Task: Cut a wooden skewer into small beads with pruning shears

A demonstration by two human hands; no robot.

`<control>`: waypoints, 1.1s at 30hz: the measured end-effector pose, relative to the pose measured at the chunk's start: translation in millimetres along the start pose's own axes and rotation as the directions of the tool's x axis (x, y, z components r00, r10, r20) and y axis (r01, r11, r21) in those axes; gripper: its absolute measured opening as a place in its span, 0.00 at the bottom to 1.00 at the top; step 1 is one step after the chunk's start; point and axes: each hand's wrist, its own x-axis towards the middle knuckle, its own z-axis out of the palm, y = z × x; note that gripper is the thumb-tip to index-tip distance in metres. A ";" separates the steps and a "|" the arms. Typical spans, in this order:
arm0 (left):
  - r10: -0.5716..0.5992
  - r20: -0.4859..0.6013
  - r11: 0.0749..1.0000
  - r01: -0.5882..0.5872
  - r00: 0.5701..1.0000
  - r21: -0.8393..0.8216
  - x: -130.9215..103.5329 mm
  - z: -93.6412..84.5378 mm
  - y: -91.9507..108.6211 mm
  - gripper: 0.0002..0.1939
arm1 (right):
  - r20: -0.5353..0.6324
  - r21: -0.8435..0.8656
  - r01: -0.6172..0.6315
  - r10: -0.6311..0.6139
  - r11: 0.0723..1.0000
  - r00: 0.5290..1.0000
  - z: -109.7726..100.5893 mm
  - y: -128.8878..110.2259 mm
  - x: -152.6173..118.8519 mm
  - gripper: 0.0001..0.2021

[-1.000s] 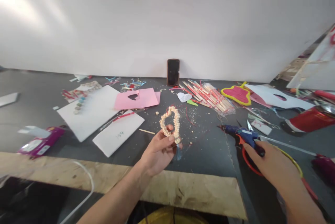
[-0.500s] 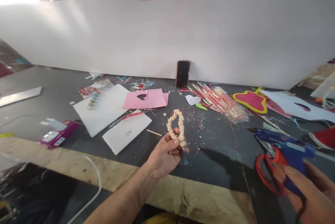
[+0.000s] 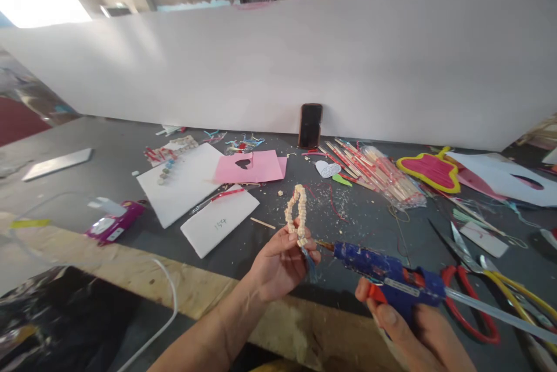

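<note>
Between the thumb and fingers of my left hand [image 3: 281, 262] is a loop of pale, knobbly beads [image 3: 289, 209], held upright. A blue tassel [image 3: 311, 266] hangs from its lower end beside my fingers. My right hand [image 3: 404, 325] is wrapped round the handle of a blue glue gun [image 3: 387, 270] with an orange trigger and a clear glue stick out of its back. The gun's nozzle points left, close to the lower end of the loop; whether it touches cannot be made out. Red-handled scissors [image 3: 470, 308] lie under and behind the gun.
Yellow-handled scissors [image 3: 517, 296] lie at the right. Beyond my hands are pink paper [image 3: 265, 166], a white foam block [image 3: 220, 218], wrapped sticks [image 3: 378, 172] and a yellow-edged pink shape [image 3: 430, 172]. A phone [image 3: 310, 125] leans on the white partition [image 3: 261, 64]. A purple device [image 3: 115, 224] sits left.
My right hand has brought the glue gun leftward, from above the red-handled scissors to beside the bead loop. My left hand still holds the loop. The view has shifted slightly.
</note>
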 end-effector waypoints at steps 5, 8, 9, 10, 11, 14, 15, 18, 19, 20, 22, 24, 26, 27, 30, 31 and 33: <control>-0.009 -0.009 0.999 0.009 1.000 0.031 -1.0 3.6 1.2 0.20 | -0.022 0.027 -0.005 0.005 1.000 1.000 13.6 -6.3 8.6 0.14; -0.013 0.000 1.000 0.013 1.000 0.016 -1.5 4.3 1.2 0.21 | -0.012 0.074 0.012 -0.011 0.997 1.000 17.5 -12.1 12.0 0.15; -0.018 0.008 1.000 0.018 1.000 0.006 -1.6 4.1 1.3 0.21 | -0.007 0.085 0.012 -0.011 0.996 1.000 18.0 -13.1 12.8 0.15; -0.024 0.017 1.000 0.024 1.000 -0.005 -1.5 3.8 1.5 0.20 | 0.002 0.094 0.007 -0.007 0.996 1.000 18.2 -13.4 13.4 0.15; -0.029 0.026 0.999 0.029 0.999 -0.014 -1.5 3.5 1.7 0.20 | 0.014 0.102 -0.001 -0.001 0.995 1.000 18.4 -13.1 13.8 0.15; -0.038 0.042 0.999 0.039 0.998 -0.030 -1.2 2.4 2.4 0.20 | 0.051 0.118 -0.025 0.019 0.993 0.999 19.3 -9.7 13.7 0.15; -0.039 0.043 0.999 0.040 0.998 -0.033 -1.1 2.0 2.5 0.21 | 0.061 0.122 -0.034 0.027 0.992 0.998 19.7 -8.5 13.5 0.15; -0.042 0.050 0.998 0.044 0.998 -0.041 -0.9 0.8 2.1 0.21 | 0.068 0.126 -0.053 0.045 0.991 0.997 20.1 -6.4 13.4 0.14; -0.042 0.052 0.998 0.044 0.998 -0.042 -0.9 0.4 1.8 0.21 | 0.069 0.126 -0.051 0.043 0.991 0.997 19.9 -6.5 13.8 0.14; -0.043 0.053 0.998 0.045 0.998 -0.040 -0.9 0.1 1.5 0.22 | 0.071 0.127 -0.047 0.039 0.991 0.997 19.6 -7.0 14.3 0.14; -0.041 0.049 0.999 0.043 0.998 -0.032 -1.1 -0.1 0.9 0.22 | 0.080 0.134 -0.042 0.032 0.990 0.996 18.9 -8.4 15.5 0.14; -0.040 0.045 0.999 0.041 0.998 -0.024 -1.4 0.0 0.6 0.22 | 0.093 0.141 -0.037 0.024 0.989 0.995 18.6 -9.3 16.6 0.14; -0.041 0.043 0.999 0.042 0.998 -0.022 -1.5 0.1 0.6 0.22 | 0.097 0.141 -0.022 0.008 0.990 0.995 18.8 -8.7 17.0 0.14; -0.041 0.043 0.999 0.042 0.998 -0.022 -1.5 0.0 0.6 0.22 | 0.095 0.138 -0.014 0.001 0.990 0.995 19.1 -7.8 16.9 0.14; -0.032 0.051 0.999 0.033 0.998 -0.026 -1.4 -0.3 0.9 0.21 | 0.085 0.119 -0.002 -0.008 0.993 0.996 19.9 -3.5 15.7 0.13; -0.028 0.054 0.999 0.029 0.998 -0.028 -1.4 -0.3 1.0 0.21 | 0.080 0.110 0.003 -0.012 0.994 0.997 20.2 -2.1 15.2 0.13; -0.026 0.059 0.999 0.028 0.998 -0.031 -1.3 -0.4 1.1 0.21 | 0.058 0.092 0.019 -0.025 0.996 0.998 20.7 -0.1 14.2 0.13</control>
